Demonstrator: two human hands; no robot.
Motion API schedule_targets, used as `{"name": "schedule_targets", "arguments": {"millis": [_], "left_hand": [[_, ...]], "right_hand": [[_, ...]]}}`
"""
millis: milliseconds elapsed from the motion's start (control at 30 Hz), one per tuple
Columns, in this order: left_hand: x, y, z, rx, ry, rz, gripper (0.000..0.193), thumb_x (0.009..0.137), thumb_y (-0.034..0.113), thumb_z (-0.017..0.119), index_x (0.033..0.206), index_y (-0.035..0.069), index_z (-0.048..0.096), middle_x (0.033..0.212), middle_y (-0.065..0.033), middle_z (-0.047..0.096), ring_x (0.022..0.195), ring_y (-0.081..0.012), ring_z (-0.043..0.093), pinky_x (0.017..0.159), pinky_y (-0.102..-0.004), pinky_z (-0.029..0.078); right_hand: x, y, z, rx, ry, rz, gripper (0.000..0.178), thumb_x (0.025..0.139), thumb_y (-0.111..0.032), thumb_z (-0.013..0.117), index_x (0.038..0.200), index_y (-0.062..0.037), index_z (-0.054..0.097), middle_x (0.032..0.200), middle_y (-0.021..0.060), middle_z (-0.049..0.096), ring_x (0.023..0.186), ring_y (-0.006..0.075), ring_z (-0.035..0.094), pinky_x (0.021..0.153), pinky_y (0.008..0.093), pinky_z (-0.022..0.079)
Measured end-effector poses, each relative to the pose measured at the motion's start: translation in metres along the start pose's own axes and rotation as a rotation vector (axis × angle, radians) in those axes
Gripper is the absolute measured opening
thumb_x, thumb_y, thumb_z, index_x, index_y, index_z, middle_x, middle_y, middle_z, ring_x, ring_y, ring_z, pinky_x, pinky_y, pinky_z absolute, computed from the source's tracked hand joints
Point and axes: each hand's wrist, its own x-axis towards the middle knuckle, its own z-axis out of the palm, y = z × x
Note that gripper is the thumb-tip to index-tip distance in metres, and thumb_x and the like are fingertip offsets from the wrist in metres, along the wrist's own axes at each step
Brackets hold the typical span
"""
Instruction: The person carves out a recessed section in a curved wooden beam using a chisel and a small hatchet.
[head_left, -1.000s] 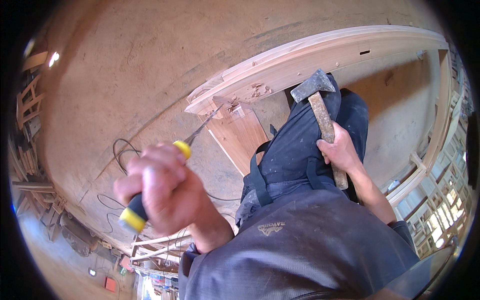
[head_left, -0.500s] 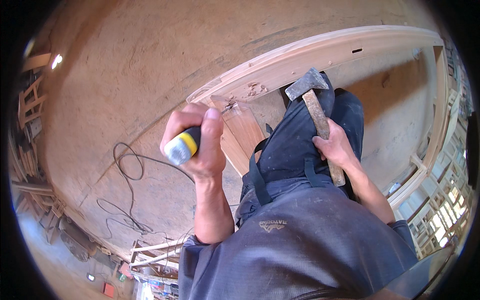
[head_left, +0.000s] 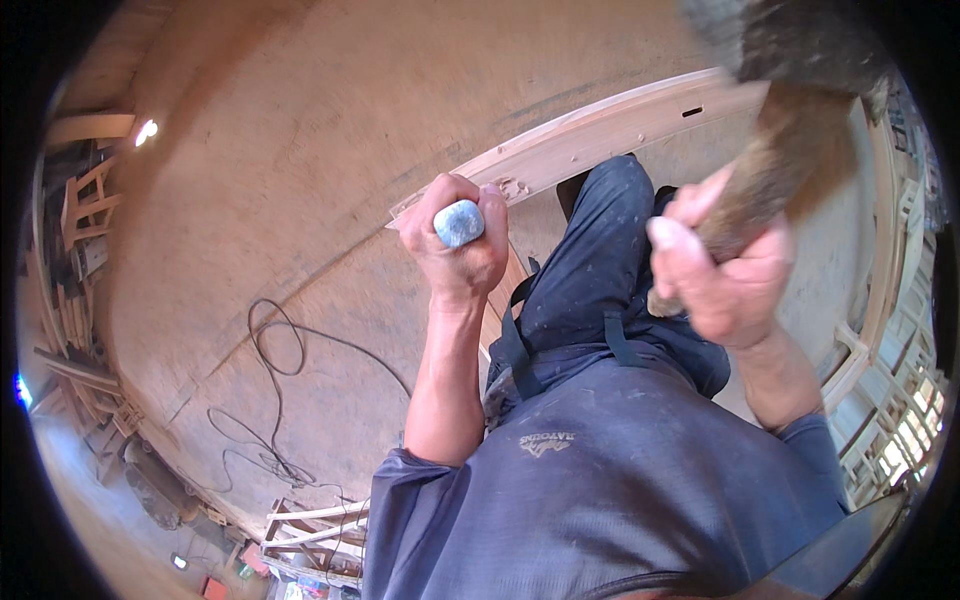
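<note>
The left hand [head_left: 464,272] is wrapped tightly around a hand tool with a rounded-square, blue-grey handle end [head_left: 459,223], held over the left end of a long, pale, smooth wooden board [head_left: 600,135]. The handle end faces up; the rest of the tool is hidden beneath the fist, so whether its tip touches the board cannot be told.

The right hand [head_left: 738,280] is clamped on the rough brown wooden handle of a hammer with a dark grey metal head [head_left: 805,45]. Blurred, the hammer is raised in front of the board's right part.

Small curled wood shavings [head_left: 515,188] lie on the board, just right of the left fist. A narrow dark slot [head_left: 692,112] is cut farther right along it. A thin dark looped cable [head_left: 277,378] lies on the floor, nearer the person than the board's left end.
</note>
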Motion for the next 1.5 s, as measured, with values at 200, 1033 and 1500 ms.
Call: {"name": "schedule_targets", "arguments": {"millis": [200, 1033, 1500], "left_hand": [[-0.005, -0.018, -0.002, 0.018, 0.049, 0.087, 0.016, 0.080, 0.009, 0.073, 0.073, 0.006, 0.059, 0.060, -0.0121, 0.058, 0.054, -0.0260, 0.059, 0.056, -0.0363, 0.048], [0.021, 0.011, -0.073, -0.755, 0.224, 0.030, 0.021, 0.077, -0.009, 0.062, 0.093, 0.003, 0.062, 0.084, -0.0143, 0.062, 0.068, -0.0245, 0.060, 0.055, -0.0373, 0.052], [0.018, -0.024, -0.049, -0.601, 0.211, 0.037, 0.009, 0.080, -0.005, 0.062, 0.084, 0.002, 0.057, 0.068, -0.0127, 0.057, 0.053, -0.0221, 0.057, 0.048, -0.0365, 0.053]], "right_hand": [[0.020, -0.013, 0.002, -0.884, -0.449, -0.073, 0.025, 0.085, -0.007, 0.069, 0.104, 0.0001, 0.054, 0.062, 0.0214, 0.059, 0.062, 0.0455, 0.063, 0.058, 0.0503, 0.051], [-0.090, 0.065, -0.049, -0.090, 0.101, 0.750, 0.024, 0.087, -0.006, 0.066, 0.106, 0.0043, 0.057, 0.067, 0.0052, 0.059, 0.046, 0.0115, 0.056, 0.042, 0.0267, 0.044], [-0.094, 0.066, -0.036, -0.151, -0.046, 0.756, 0.037, 0.088, -0.005, 0.064, 0.123, 0.0067, 0.056, 0.068, 0.0034, 0.058, 0.049, 0.0096, 0.055, 0.045, 0.0274, 0.047]]}}
